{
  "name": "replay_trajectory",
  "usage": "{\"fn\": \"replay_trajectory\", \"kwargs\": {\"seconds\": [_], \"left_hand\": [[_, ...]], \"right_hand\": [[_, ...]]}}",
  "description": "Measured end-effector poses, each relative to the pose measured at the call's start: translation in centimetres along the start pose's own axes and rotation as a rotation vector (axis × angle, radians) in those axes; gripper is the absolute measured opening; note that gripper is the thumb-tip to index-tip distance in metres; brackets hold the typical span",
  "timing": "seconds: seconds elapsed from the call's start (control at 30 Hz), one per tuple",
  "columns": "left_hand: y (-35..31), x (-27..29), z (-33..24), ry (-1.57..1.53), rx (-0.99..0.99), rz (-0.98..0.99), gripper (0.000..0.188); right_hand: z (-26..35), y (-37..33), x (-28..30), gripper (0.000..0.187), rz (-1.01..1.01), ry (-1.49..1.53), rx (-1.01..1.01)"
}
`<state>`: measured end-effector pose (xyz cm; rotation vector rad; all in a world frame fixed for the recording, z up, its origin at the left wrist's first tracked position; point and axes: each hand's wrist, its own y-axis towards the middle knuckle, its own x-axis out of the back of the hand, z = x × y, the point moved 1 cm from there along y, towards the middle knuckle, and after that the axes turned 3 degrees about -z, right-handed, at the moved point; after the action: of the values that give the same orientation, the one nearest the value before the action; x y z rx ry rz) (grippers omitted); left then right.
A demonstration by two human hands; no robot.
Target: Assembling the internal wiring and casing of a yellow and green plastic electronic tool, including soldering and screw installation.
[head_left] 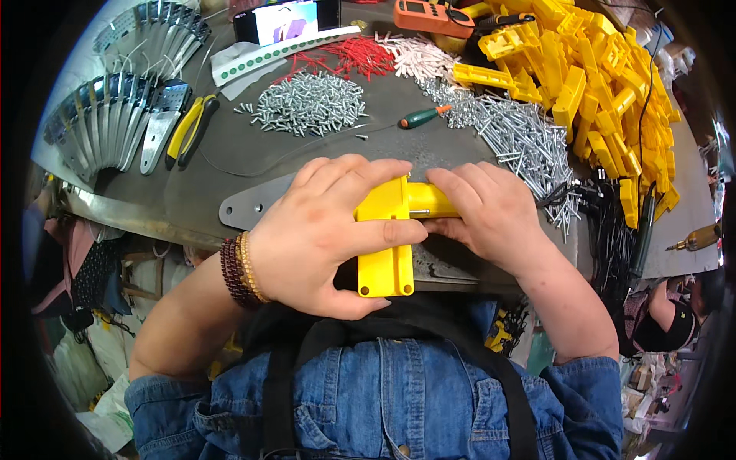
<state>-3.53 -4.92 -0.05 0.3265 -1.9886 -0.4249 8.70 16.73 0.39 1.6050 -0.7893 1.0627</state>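
Observation:
Near the table's front edge, my left hand (318, 222) grips a yellow plastic housing (385, 264) with fingers over its top and thumb near its lower end. Two small dark holes or screws show at that end. My right hand (491, 215) is closed around a yellow handle-like piece (433, 201) that meets the housing's right side; a thin metal rod or screw lies along it. From under my left hand a flat grey metal plate (239, 208) with a rounded tip and small holes sticks out leftward. Whether it joins the housing is hidden.
Beyond my hands lie a heap of short screws (307, 103), a green screwdriver (420, 117) and long screws (529, 146). Yellow plastic parts (598, 84) pile up at right. Metal plates (103, 123) and yellow-black pliers (192, 130) lie left. An orange meter (433, 17) sits at back.

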Motion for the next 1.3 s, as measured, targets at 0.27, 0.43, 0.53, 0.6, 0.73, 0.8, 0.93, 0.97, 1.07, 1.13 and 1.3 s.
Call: {"fn": "replay_trajectory", "kwargs": {"seconds": [0.27, 0.43, 0.53, 0.6, 0.73, 0.8, 0.93, 0.97, 1.07, 1.13, 1.3], "left_hand": [[0.4, -0.2, 0.4, -0.017, -0.029, 0.024, 0.065], [0.4, -0.5, 0.5, 0.012, -0.036, 0.005, 0.065], [0.3, -0.5, 0.2, 0.051, -0.032, -0.017, 0.065], [-0.1, -0.4, -0.2, 0.028, -0.012, -0.05, 0.064], [-0.2, -0.4, -0.9, 0.082, 0.018, -0.032, 0.066], [-0.2, -0.3, -1.0, 0.1, 0.009, -0.019, 0.071], [-0.4, 0.5, -1.5, 0.129, 0.058, 0.011, 0.075], [-0.3, 1.1, -1.5, 0.111, 0.051, 0.028, 0.072], [0.4, 4.0, 0.7, 0.142, -0.001, -0.037, 0.056], [1.7, 4.7, 4.9, 0.232, 0.096, -0.338, 0.017], [3.4, 4.1, 11.0, 0.364, 0.13, -0.035, 0.012]], "right_hand": [[-1.6, 0.9, 0.2, 0.038, 0.134, 0.282, -0.179], [-1.3, 3.0, -0.5, 0.042, 0.395, 0.339, -0.399], [-1.1, 3.3, -0.2, 0.037, 0.355, 0.218, -0.37], [-1.6, 4.2, 0.4, 0.032, 0.301, 0.204, -0.221], [-2.4, 8.9, -1.2, 0.026, 0.209, 0.316, -0.145], [-2.2, 10.1, -3.3, 0.019, 0.259, 0.369, -0.197], [-2.0, 11.1, -4.7, 0.018, 0.421, 0.303, -0.179], [-2.1, 10.8, -4.6, 0.017, 0.42, 0.28, -0.165], [-2.1, 11.1, -3.4, 0.016, 0.45, 0.276, -0.186], [-2.5, 10.9, -3.2, 0.016, 0.485, 0.293, -0.242], [-2.0, 11.4, -3.6, 0.014, 0.469, 0.284, -0.158]]}}
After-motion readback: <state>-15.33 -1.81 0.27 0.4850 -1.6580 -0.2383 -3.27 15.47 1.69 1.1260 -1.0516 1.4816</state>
